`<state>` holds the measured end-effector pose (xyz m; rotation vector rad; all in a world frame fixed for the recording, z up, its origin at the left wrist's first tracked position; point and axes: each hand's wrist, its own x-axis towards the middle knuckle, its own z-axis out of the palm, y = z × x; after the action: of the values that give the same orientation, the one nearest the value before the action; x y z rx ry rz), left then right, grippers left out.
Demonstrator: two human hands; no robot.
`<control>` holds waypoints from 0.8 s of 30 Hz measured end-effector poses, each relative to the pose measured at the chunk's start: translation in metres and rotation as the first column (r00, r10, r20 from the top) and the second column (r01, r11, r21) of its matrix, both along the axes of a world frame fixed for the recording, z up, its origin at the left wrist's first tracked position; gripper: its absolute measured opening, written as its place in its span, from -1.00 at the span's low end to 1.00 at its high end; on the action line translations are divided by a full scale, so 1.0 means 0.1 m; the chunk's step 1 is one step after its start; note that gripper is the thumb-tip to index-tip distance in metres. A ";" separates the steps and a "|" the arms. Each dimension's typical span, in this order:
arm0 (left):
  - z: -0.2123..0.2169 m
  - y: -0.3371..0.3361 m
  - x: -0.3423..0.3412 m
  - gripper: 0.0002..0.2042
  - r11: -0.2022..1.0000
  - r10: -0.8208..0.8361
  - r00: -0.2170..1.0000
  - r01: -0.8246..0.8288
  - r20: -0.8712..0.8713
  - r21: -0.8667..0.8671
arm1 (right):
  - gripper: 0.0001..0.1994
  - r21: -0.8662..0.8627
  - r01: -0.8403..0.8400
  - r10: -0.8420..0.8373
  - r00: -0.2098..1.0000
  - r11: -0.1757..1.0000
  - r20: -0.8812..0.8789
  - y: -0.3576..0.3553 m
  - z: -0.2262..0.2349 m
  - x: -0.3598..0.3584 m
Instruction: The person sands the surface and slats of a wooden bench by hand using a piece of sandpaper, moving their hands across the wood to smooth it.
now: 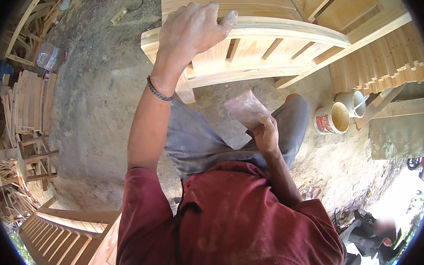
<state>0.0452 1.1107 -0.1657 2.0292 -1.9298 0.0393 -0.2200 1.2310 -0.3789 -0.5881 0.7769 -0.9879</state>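
Observation:
My left hand, pale with dust, is closed over the curved top rail of a bare, light-wood furniture piece with slats. Its knuckles face up, the thumb lies along the rail, and the fingertips are hidden on the far side. Lower down, between my knees, my right hand pinches a worn, pinkish-grey sheet of sandpaper by its near corner. The sheet hangs above the floor, apart from the wood.
Two buckets stand on the right, near stacked wooden parts. Timber pieces and a clear plastic jug lie along the left. Another slatted wooden piece is at lower left. A power strip rests on the floor ahead.

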 end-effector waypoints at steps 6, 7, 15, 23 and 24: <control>0.04 0.15 0.03 -0.45 0.997 -0.071 0.994 0.067 0.087 0.048 | -0.54 0.187 0.057 -0.099 0.970 0.981 0.221 0.00 0.31 -0.03; 0.00 0.18 0.12 -0.44 0.992 -0.123 0.989 0.125 0.087 -0.010 | -0.58 0.150 0.053 -0.087 0.969 0.987 0.231 0.01 0.50 0.00; 0.05 0.38 0.78 -0.39 0.988 -0.083 0.993 0.093 -0.082 0.127 | -0.66 -0.772 -0.281 -0.250 0.836 0.570 -0.489 -0.16 0.83 0.93; -0.25 0.27 0.91 -0.41 0.966 -0.240 0.869 0.167 -0.433 -0.200 | -0.56 -0.836 -0.194 -0.250 0.898 0.513 -0.362 -0.16 0.42 1.90; -0.29 0.28 0.92 -0.41 0.968 -0.221 0.878 0.144 -0.425 -0.206 | -0.55 -0.870 -0.175 -0.264 0.909 0.461 -0.323 -0.12 0.46 1.85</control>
<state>0.1368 1.1382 -0.1948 1.5672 -1.7435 -0.2768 -0.0355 1.2192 -0.3330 -1.7894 0.5815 -1.3252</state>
